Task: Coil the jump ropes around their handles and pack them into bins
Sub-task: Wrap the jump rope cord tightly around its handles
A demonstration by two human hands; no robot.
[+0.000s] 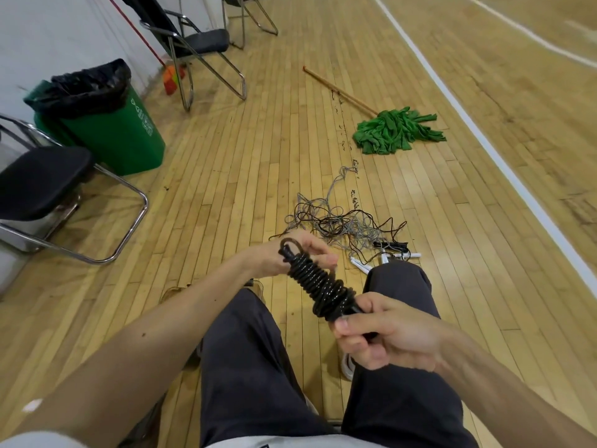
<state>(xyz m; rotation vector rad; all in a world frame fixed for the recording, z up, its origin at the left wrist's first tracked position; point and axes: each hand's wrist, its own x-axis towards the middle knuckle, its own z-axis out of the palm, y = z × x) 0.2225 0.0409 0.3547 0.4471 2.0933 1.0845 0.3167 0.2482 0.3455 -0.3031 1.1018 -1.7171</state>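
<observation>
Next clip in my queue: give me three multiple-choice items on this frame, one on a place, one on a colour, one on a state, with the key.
1. Where does the tangle of loose ropes lie?
A. on the floor in front of the person
B. on a table
C. across the lap

2. What colour is the mop head?
A. white
B. green
C. blue

3. The black rope held between the left hand and the right hand is:
A. hanging straight
B. tied in a bow
C. wound in coils into a bundle

Key: 1 A, it sprawls on the wood boards; 2 B, its strips are green; 3 C, loops stack tightly along the bundle.
</observation>
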